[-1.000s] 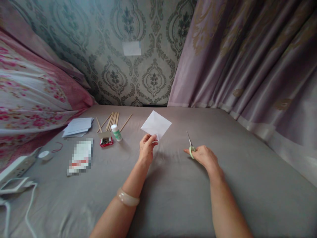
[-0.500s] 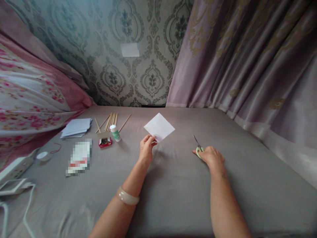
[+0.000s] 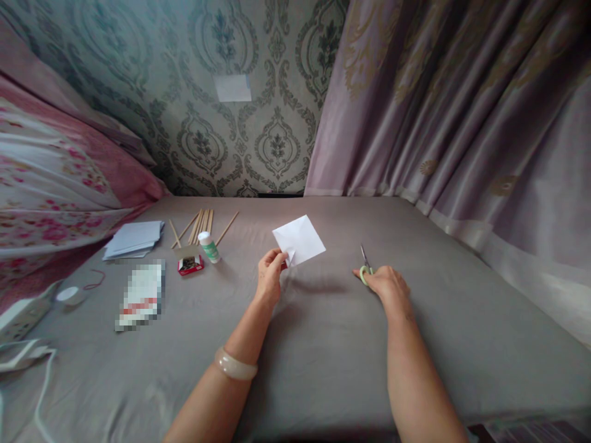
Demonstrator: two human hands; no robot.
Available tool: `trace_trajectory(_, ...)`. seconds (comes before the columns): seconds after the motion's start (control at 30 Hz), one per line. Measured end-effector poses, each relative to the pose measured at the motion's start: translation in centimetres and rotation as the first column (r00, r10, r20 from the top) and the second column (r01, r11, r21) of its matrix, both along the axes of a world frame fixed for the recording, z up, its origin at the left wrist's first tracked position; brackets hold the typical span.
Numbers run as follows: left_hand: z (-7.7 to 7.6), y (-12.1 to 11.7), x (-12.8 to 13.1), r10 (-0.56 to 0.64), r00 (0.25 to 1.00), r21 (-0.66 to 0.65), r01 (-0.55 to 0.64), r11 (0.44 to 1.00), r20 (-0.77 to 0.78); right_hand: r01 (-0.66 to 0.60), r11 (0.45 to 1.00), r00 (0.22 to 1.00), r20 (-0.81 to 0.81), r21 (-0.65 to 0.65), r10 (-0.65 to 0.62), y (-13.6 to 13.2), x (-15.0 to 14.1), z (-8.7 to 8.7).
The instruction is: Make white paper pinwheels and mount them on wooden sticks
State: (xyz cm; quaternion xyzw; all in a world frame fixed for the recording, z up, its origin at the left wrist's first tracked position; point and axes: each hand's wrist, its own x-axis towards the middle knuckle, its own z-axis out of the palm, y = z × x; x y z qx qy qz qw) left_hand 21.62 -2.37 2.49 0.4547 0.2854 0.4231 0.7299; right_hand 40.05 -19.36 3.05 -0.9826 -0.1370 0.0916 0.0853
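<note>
In the head view, a white bottle with a green label [image 3: 210, 248] stands upright on a grey cloth-covered surface [image 3: 323, 344]; places here are given from that bottle. To its right, a person's left hand [image 3: 271, 274] pinches a square sheet of white paper [image 3: 302, 239] by its near corner, thumb pressed against curled fingers. The sheet is raised and tilted, with creases and a small flap near the thumb. A pale translucent bangle [image 3: 235, 365] circles that forearm. Well to the right of the bottle, the right hand [image 3: 390, 286] is curled around the light green handles of small metal scissors [image 3: 367, 266], one fingertip poking past a loop. The blades point away from the person, apart from the paper.

Just left of the bottle sits a small red box [image 3: 190, 264], lid up, with small dark contents. Behind the bottle lie thin pale wooden sticks [image 3: 204, 226], several side by side, others splayed. Farther left is a stack of white paper [image 3: 133, 239]; left and nearer, a pixelated white packet with a red band [image 3: 141, 295].
</note>
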Motion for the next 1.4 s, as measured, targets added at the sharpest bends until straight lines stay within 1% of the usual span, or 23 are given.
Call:
trace_trajectory(0.17, 0.3, -0.2, 0.0, -0.003, 1.000, -0.018, 0.002, 1.000, -0.022, -0.022, 1.000, 1.000, 0.007, -0.018, 0.022, 0.1, 0.0, -0.2)
trace_trajectory(0.33, 0.0, 0.0, 0.0, 0.008, 0.999, -0.034, -0.009, 0.999, -0.041, -0.125, 0.992, 0.992, 0.014, -0.034, 0.126, -0.3, 0.5, -0.7)
trace_trajectory(0.47, -0.3, 0.2, 0.1, -0.005, 0.999, -0.052, 0.002, 0.999, -0.044, -0.202, 0.979, 0.979, -0.034, 0.008, 0.202, -0.8, 1.1, -1.2)
trace_trajectory(0.6, -0.3, 0.3, 0.1, -0.011, 0.998, -0.068, 0.006, 0.998, -0.064, -0.225, 0.974, 0.973, -0.055, 0.029, 0.226, -1.1, 1.3, -1.3)
trace_trajectory(0.73, -0.4, 0.3, 0.0, -0.009, 0.995, -0.091, 0.000, 0.996, -0.100, -0.233, 0.971, 0.971, -0.032, 0.058, 0.235, -1.4, 1.2, -1.1)
trace_trajectory(0.8, -0.6, 0.4, 0.1, -0.003, 0.992, -0.099, -0.010, 0.995, -0.127, -0.200, 0.974, 0.980, 0.022, 0.109, 0.199, -1.3, 1.1, -0.8)
trace_trajectory(0.87, -0.7, 0.5, 0.1, 0.002, 0.989, -0.096, -0.017, 0.995, -0.150, -0.154, 0.968, 0.986, 0.092, 0.198, 0.138, -0.9, 0.8, -0.4)
trace_trajectory(0.9, -0.8, 0.5, 0.1, 0.001, 0.987, -0.087, -0.016, 0.996, -0.161, -0.141, 0.954, 0.986, 0.121, 0.263, 0.112, -0.5, 0.6, -0.3)
trace_trajectory(0.93, -0.9, 0.6, 0.2, 0.002, 0.985, -0.075, -0.015, 0.997, -0.172, -0.147, 0.928, 0.985, 0.136, 0.342, 0.106, 0.0, 0.3, -0.2)
trace_trajectory(0.97, -1.0, 0.6, 0.2, -0.002, 0.983, -0.059, -0.009, 0.998, -0.184, -0.164, 0.886, 0.984, 0.132, 0.434, 0.117, 0.6, -0.1, -0.2)
trace_trajectory(1.0, -1.1, 0.6, 0.2, -0.011, 0.981, -0.043, 0.003, 0.999, -0.196, -0.192, 0.823, 0.981, 0.111, 0.535, 0.157, 1.3, -0.6, -0.3)
trace_trajectory(1.03, -1.1, 0.6, 0.2, -0.023, 0.978, -0.029, 0.017, 0.999, -0.209, -0.206, 0.740, 0.974, 0.062, 0.640, 0.218, 2.0, -1.1, -0.5)
trace_trajectory(1.07, -1.2, 0.5, 0.2, -0.034, 0.974, -0.017, 0.031, 0.999, -0.222, -0.181, 0.649, 0.957, -0.020, 0.739, 0.291, 2.6, -1.8, -0.7)
trace_trajectory(1.1, -1.2, 0.5, 0.2, -0.046, 0.971, -0.008, 0.045, 0.999, -0.237, -0.129, 0.571, 0.925, -0.109, 0.811, 0.364, 3.3, -2.4, -0.9)
trace_trajectory(1.13, -1.2, 0.4, 0.2, -0.059, 0.966, -0.001, 0.060, 0.998, -0.252, -0.063, 0.512, 0.890, -0.184, 0.857, 0.416, 3.9, -3.0, -1.2)
trace_trajectory(1.17, -1.2, 0.3, 0.1, -0.070, 0.961, 0.004, 0.074, 0.997, -0.267, 0.007, 0.470, 0.865, -0.241, 0.883, 0.441, 4.4, -3.6, -1.4)
trace_trajectory(1.2, -1.2, 0.3, 0.1, -0.077, 0.957, 0.012, 0.084, 0.996, -0.281, 0.067, 0.444, 0.846, -0.286, 0.893, 0.449, 4.8, -4.1, -1.6)
trace_trajectory(1.23, -1.2, 0.2, 0.1, -0.083, 0.951, 0.022, 0.094, 0.995, -0.297, 0.102, 0.435, 0.835, -0.315, 0.895, 0.452, 5.1, -4.4, -1.8)
trace_trajectory(1.3, -1.2, 0.1, 0.1, -0.089, 0.937, 0.053, 0.113, 0.992, -0.338, 0.119, 0.448, 0.836, -0.333, 0.886, 0.436, 5.4, -4.8, -2.1)
trace_trajectory(1.4, -1.4, 0.1, 0.2, -0.075, 0.902, 0.118, 0.137, 0.983, -0.425, 0.089, 0.488, 0.853, -0.320, 0.868, 0.413, 5.5, -4.7, -2.5)
